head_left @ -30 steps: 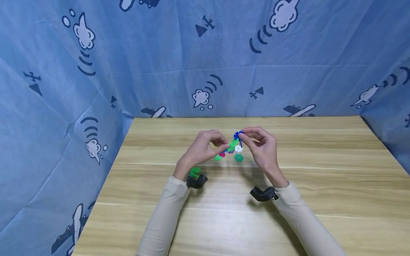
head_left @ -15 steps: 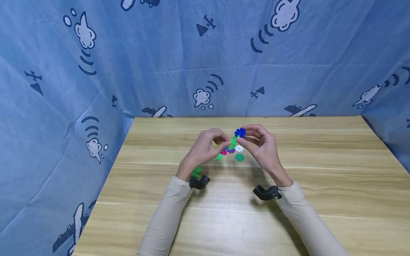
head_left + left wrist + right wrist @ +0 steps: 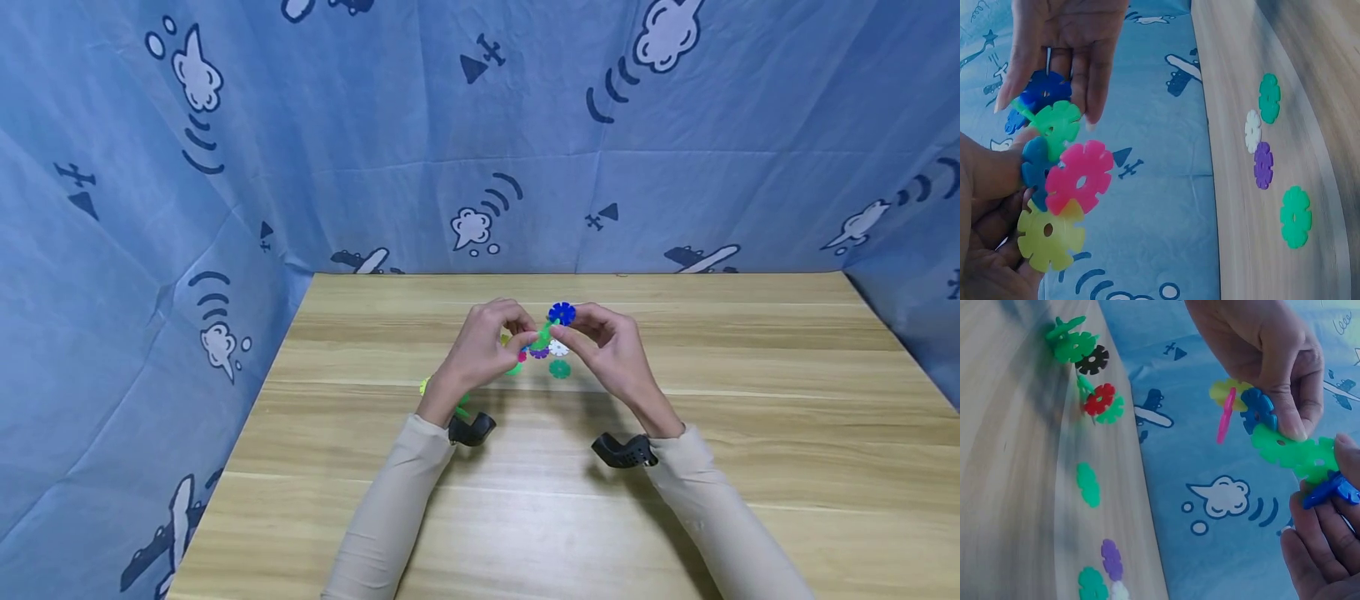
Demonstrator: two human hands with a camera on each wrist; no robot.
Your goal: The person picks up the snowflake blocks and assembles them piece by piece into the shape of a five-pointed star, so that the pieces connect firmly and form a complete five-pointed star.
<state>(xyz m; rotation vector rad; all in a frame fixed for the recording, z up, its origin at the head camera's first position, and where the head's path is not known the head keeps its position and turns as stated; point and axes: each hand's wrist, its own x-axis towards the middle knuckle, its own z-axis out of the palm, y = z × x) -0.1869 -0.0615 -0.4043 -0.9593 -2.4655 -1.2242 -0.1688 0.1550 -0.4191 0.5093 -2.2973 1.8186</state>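
Both hands hold a joined chain of notched plastic snowflake discs above the table. My left hand point(image 3: 483, 343) pinches a light green disc point(image 3: 1280, 445), from which a blue disc point(image 3: 1035, 172), a pink disc point(image 3: 1085, 178) and a yellow disc point(image 3: 1050, 236) extend. On the other side, my right hand point(image 3: 613, 348) pinches another light green disc point(image 3: 1317, 461) that overlaps the first. Dark blue discs point(image 3: 1330, 489) sit against the right fingers, one of them point(image 3: 562, 313) facing up in the head view. Fingers partly hide the joints.
Below the hands, a green disc point(image 3: 559, 369), a white disc point(image 3: 558, 347), a purple disc point(image 3: 1264, 165) and another green disc point(image 3: 1296, 217) lie on the wooden table point(image 3: 750, 375). Further left are a green cluster point(image 3: 1075, 347), a dark brown disc point(image 3: 1093, 360) and a red disc point(image 3: 1099, 399).
The right thumb has shifted from the dark blue disc down onto the light green one, closer to the left thumb. The dark blue disc has turned its face toward the head camera.
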